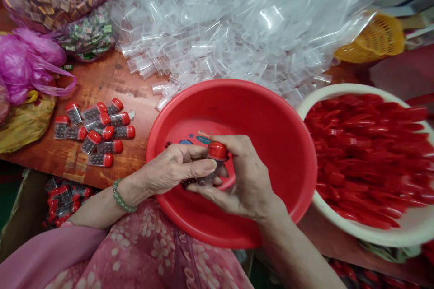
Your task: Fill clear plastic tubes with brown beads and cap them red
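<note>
Both of my hands meet over a red plastic basin (288, 180), around one small clear bottle with a red cap (217, 151). Dark beads show through its wall. My left hand (176, 165) has its thumb against the bottle's side, with its fingers partly behind it. My right hand (249, 180) wraps the bottle from the right, one finger at the cap and the thumb near the bottom. A few dark beads (168, 144) lie in the basin at its left side. Left of the basin, several filled bottles with red caps (96, 119) lie on the wooden table (111, 76).
A heap of clear plastic tubes (203, 49) spreads behind the basin. To the right, a white basin (339, 230) holds red caps (366, 158). A yellow basket (379, 38) stands behind it. Pink bags (30, 61) sit at left; capped bottles (64, 201) fill a box below.
</note>
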The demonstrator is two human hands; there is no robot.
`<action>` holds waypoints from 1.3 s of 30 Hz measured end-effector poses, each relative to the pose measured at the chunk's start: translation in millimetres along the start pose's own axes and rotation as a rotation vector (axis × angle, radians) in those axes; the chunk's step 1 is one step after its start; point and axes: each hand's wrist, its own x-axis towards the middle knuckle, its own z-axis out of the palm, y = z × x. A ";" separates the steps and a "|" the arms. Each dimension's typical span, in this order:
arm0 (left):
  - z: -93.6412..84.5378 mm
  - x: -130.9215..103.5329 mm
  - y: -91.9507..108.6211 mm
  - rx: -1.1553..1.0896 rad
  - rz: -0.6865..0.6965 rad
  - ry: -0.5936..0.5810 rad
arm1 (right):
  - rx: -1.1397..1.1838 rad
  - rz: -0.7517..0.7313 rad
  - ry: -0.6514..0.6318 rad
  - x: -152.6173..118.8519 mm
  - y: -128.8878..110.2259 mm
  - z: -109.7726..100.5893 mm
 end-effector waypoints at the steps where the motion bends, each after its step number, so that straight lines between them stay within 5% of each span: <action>1: -0.9 0.0 0.4 0.016 -0.002 -0.004 | 0.118 0.044 -0.029 -0.7 1.7 -2.5; 5: -3.1 -0.1 0.5 -0.020 -0.025 -0.025 | 0.478 0.246 -0.024 -1.9 8.8 -8.7; 11: -3.2 -0.5 -1.6 -0.070 -0.072 -0.008 | 0.546 0.397 0.133 2.8 9.9 -0.4; 24: -3.3 0.3 -2.9 0.004 -0.124 0.027 | 0.547 0.346 -0.031 11.9 12.8 -17.4; 33: -2.8 2.3 -2.6 -0.061 -0.117 0.095 | 0.283 0.205 -0.050 3.6 16.1 -14.4; 39: -5.6 5.0 -1.2 -0.102 -0.046 0.122 | -0.132 0.090 -0.081 1.1 3.8 4.5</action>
